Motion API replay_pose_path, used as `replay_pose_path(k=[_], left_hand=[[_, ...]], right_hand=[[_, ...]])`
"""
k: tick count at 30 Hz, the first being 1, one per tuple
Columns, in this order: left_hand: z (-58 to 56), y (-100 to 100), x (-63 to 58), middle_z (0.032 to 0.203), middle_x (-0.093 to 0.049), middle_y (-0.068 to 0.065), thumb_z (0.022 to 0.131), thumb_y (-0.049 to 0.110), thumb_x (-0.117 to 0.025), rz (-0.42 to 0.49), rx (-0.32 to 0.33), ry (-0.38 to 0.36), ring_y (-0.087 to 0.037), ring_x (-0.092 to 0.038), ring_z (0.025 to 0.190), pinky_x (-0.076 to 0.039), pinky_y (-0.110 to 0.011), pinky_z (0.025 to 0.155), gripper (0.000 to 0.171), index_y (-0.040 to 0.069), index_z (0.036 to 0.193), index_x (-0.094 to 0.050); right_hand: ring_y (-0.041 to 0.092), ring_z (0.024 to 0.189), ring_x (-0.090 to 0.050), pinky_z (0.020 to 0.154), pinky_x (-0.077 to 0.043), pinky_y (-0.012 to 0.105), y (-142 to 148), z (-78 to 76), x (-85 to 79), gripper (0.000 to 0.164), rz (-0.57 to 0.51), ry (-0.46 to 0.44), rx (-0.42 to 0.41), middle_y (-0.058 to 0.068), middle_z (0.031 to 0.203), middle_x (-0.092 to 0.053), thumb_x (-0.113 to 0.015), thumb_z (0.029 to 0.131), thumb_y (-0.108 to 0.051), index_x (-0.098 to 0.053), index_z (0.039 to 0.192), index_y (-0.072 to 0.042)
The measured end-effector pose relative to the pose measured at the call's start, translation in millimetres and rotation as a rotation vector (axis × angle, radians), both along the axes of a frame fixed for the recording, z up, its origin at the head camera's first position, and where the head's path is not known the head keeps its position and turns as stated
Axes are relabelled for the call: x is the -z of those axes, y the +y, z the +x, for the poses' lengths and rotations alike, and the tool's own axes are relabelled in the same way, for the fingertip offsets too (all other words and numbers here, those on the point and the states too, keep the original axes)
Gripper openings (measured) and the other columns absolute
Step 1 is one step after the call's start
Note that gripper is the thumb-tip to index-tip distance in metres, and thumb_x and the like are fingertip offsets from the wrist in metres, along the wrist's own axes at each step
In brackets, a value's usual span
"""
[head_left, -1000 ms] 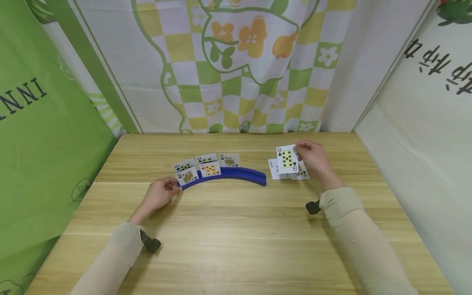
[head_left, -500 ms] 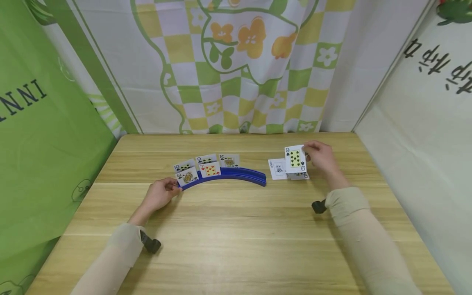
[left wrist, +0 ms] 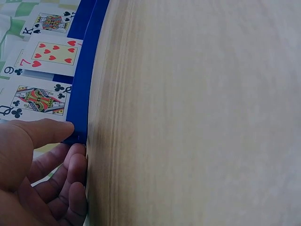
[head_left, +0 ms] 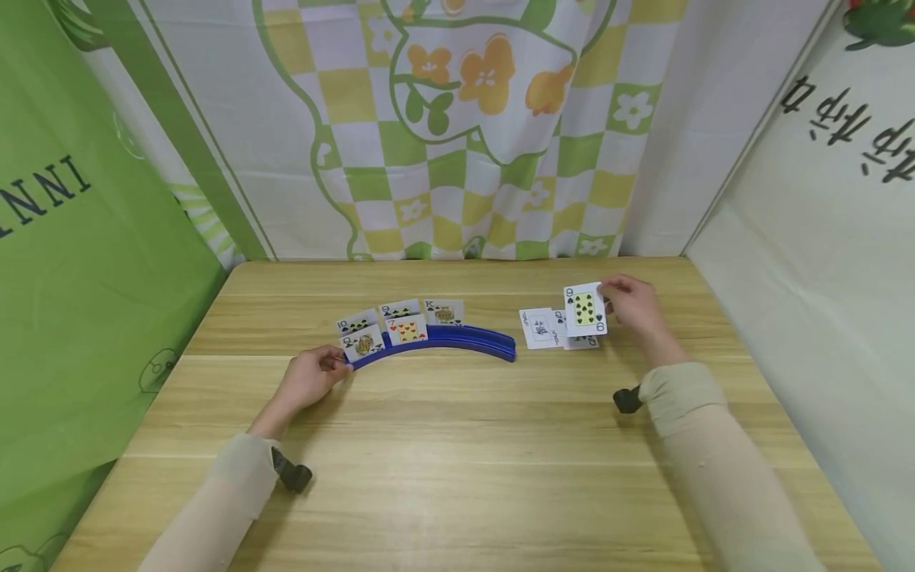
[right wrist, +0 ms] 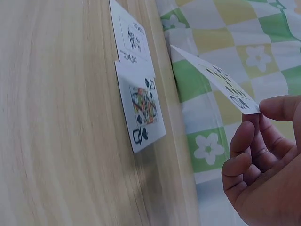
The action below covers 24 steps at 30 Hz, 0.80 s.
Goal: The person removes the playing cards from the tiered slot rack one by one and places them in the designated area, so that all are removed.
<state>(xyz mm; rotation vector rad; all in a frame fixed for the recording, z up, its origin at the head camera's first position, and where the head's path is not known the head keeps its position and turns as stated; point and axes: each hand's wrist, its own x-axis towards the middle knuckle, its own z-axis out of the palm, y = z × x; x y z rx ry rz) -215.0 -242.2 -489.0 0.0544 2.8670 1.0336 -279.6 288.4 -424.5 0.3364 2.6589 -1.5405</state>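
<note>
In my right hand (head_left: 633,307) a nine of spades playing card (head_left: 584,309) is pinched by one corner between thumb and fingers, raised above the table. Below it lie a queen of spades (right wrist: 145,106), partly covered in the head view, and a joker (head_left: 539,329). My left hand (head_left: 311,376) grips the left end of a curved blue card holder (head_left: 482,340), thumb pressing on top. Standing in that holder are a queen of clubs (left wrist: 40,99), a seven of hearts (left wrist: 51,55) and a king of spades (head_left: 445,311), with a ten (head_left: 357,321) and a nine (head_left: 400,307) behind.
Everything lies on a wood-grain table (head_left: 443,461). Behind its far edge hangs a patterned curtain (head_left: 457,183). A green panel (head_left: 93,238) rises on the left and a white one (head_left: 808,238) on the right.
My right hand has moved to the right with the nine of spades, uncovering the joker and part of the queen's left edge. The left hand and card holder have stayed in place.
</note>
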Motion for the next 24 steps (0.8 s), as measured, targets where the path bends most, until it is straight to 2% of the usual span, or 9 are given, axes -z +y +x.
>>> replay_pose_path(k=[5, 13, 24], left_hand=[[0.9, 0.2, -1.2, 0.096, -0.072, -0.014, 0.092, 0.021, -0.070, 0.006, -0.005, -0.001, -0.022, -0.066, 0.084, -0.050, -0.028, 0.067, 0.032, -0.002, 0.114, -0.066], [0.5, 0.6, -0.3, 0.096, -0.072, -0.014, 0.092, 0.021, -0.070, 0.011, -0.009, -0.008, -0.021, -0.065, 0.084, -0.050, -0.027, 0.066, 0.032, -0.002, 0.114, -0.066], [0.8, 0.8, -0.6, 0.097, -0.072, -0.014, 0.092, 0.021, -0.071, 0.003, -0.008, -0.001, -0.021, -0.065, 0.084, -0.050, -0.028, 0.067, 0.032, -0.002, 0.114, -0.066]], right_hand=[[0.018, 0.089, -0.059, 0.068, -0.048, 0.027, 7.5, -1.1, 4.4, 0.040, 0.015, 0.005, 0.010, 0.006, 0.113, -0.058, -0.050, 0.103, -0.027, -0.056, 0.134, -0.002], [0.016, 0.084, -0.059, 0.062, -0.045, 0.024, 16.3, -0.5, 7.5, 0.040, 0.048, 0.013, 0.033, 0.005, 0.107, -0.059, -0.050, 0.103, -0.028, -0.058, 0.131, -0.001], [0.013, 0.082, -0.057, 0.061, -0.046, 0.024, 25.1, -2.5, 11.7, 0.041, 0.036, -0.006, 0.043, 0.010, 0.112, -0.057, -0.049, 0.103, -0.026, -0.055, 0.133, 0.001]])
